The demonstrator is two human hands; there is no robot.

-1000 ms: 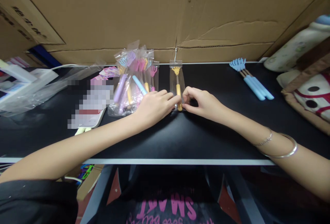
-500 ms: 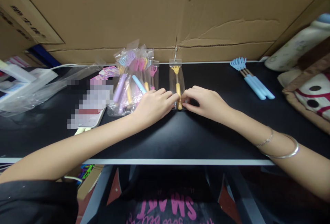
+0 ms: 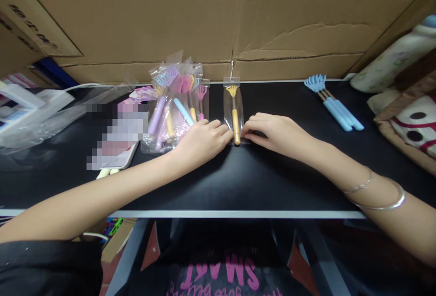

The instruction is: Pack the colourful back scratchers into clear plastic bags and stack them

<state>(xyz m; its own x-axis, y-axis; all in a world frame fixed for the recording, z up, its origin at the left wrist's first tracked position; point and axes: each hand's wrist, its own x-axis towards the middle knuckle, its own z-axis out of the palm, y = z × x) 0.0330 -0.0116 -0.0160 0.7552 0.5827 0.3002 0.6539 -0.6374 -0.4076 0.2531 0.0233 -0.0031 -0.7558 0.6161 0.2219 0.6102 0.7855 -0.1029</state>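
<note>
A yellow back scratcher (image 3: 235, 123) with a claw-shaped head lies in a clear plastic bag (image 3: 227, 101) on the black table. My left hand (image 3: 209, 138) is closed at the bag's lower left edge, its fingertips partly hidden. At the lower right edge, my right hand (image 3: 269, 131) pinches the bag between thumb and forefinger. Close beyond my left hand is a pile of bagged back scratchers (image 3: 170, 105) in purple, blue, pink and yellow. Two unbagged blue back scratchers (image 3: 335, 110) lie to the right, away from my hands.
A phone (image 3: 127, 153) with a cable lies left of the pile, near some printed cards (image 3: 145, 93) and a loose plastic sheet (image 3: 78, 112). A white bottle (image 3: 391, 62) and a brown bag (image 3: 391, 121) stand at right. Cardboard (image 3: 204, 14) walls the back.
Both hands have drawn slightly away from the yellow handle toward the bag's side edges, so more of the handle's lower end shows. The other things stay put.
</note>
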